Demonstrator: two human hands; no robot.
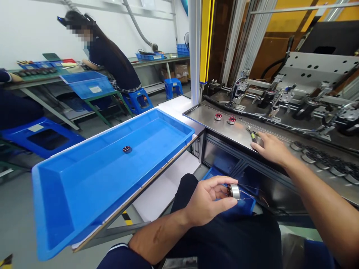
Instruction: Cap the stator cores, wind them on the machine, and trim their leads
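My left hand point(210, 198) pinches a small round motor part point(234, 191) above my lap, a silver ring with copper-coloured windings inside. Thin loose wires trail from it to the right. My right hand point(273, 147) is closed around the green-and-black handles of small pliers point(253, 136), which lie on the metal bench top with their jaws pointing away. Just left of the pliers sit two motor parts with red tops, one farther left point(218, 117) and one nearer point(231, 120). A single dark motor part point(127, 149) lies in the large blue tray point(92, 175).
Several dark-and-silver motor parts point(319, 158) line the bench at right. Behind them stands a machine with clamps point(286, 95) and a yellow post point(206, 41). A blue bin point(246, 203) is below the bench edge. At back left, a co-worker point(112, 56) sits at another table.
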